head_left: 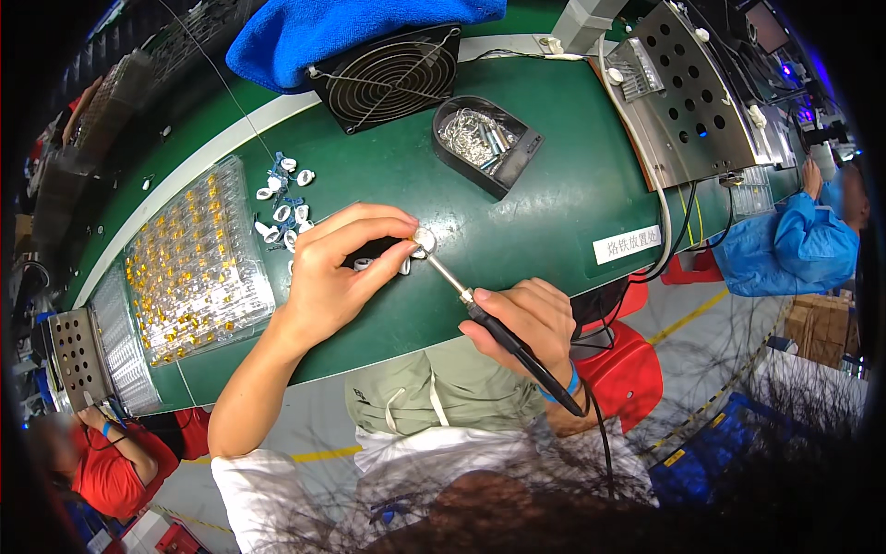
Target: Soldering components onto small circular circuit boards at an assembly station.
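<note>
My left hand [337, 263] pinches a small round white part [424, 241] between thumb and fingertips above the green bench. In my right hand [535, 319] is a soldering iron [519, 349] with a black handle and a metal shaft. Its tip meets the round part, though the exact contact point is too small to make out. Beyond my left hand lie several small white parts [281, 213], some with dark blue pieces. A few more white parts show under my left fingers, partly hidden. Left of them rests a clear blister tray [196, 263] holding many small yellow-orange pieces.
A black bin [503, 174] with coiled wire and metal bits sits beyond my hands. Behind it stand a black fan [392, 83] and a blue towel [360, 32]. A perforated metal panel [688, 97] and cables occupy the right. Co-workers sit at both ends.
</note>
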`<state>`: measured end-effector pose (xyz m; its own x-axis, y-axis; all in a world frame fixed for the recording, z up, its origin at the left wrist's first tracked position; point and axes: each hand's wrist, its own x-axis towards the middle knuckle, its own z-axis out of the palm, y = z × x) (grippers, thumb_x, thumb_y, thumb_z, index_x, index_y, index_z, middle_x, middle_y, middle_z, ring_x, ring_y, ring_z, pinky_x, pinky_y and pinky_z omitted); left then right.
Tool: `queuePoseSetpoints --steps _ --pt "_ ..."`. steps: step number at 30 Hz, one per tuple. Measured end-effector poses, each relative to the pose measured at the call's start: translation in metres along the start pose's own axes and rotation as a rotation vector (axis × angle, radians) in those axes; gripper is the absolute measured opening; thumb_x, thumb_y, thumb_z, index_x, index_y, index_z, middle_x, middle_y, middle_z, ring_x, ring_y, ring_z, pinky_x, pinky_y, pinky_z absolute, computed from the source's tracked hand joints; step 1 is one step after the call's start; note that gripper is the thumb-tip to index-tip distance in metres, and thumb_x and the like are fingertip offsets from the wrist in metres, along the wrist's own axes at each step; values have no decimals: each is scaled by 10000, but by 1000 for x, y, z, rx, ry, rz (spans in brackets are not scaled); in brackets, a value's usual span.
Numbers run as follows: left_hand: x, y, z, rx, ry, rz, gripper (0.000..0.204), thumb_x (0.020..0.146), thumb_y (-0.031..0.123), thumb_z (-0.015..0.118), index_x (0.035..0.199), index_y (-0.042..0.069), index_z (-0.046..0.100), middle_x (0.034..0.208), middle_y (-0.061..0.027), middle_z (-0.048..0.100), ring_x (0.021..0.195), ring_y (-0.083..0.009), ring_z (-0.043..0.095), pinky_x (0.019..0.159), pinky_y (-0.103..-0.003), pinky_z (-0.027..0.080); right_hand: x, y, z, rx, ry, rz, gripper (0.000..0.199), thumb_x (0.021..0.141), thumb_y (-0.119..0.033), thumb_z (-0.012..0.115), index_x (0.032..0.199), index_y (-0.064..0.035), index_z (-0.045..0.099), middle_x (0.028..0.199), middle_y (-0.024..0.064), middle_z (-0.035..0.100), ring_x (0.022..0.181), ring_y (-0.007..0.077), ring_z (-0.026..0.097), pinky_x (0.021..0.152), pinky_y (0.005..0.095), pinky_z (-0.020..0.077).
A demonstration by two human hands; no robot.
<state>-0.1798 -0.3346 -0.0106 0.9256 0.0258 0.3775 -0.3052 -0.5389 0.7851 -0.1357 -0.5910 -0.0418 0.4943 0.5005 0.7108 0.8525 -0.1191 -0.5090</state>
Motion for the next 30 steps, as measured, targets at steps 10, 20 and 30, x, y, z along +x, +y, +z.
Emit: queuePoseSetpoints --steps 10,20,30 --pt "-1 1 -1 -7 -15 29 186 868 -24 818 1047 -3 775 1084 -122 773 969 -252 762 832 -344 614 1 1 -8 21 34 60 496 801 -140 919 1220 27 712 765 82 709 567 223 621 512 350 462" --pt "-5 16 -72 154 63 80 161 867 -45 784 1017 13 775 1088 -111 728 1034 -238 734 908 -338 593 47 20 -10 -247 -41 168 548 816 42 840 1338 41 674 880 164 692 757 311 658 682 417 531" --pt "50 -148 -255 625 340 -291 308 903 40 795 1201 -17 741 1139 -174 774 1079 -274 764 932 -370 605 27 1 22 77 45 12 510 855 22 810 1338 74 655 789 133 690 657 289 666 620 390 538"
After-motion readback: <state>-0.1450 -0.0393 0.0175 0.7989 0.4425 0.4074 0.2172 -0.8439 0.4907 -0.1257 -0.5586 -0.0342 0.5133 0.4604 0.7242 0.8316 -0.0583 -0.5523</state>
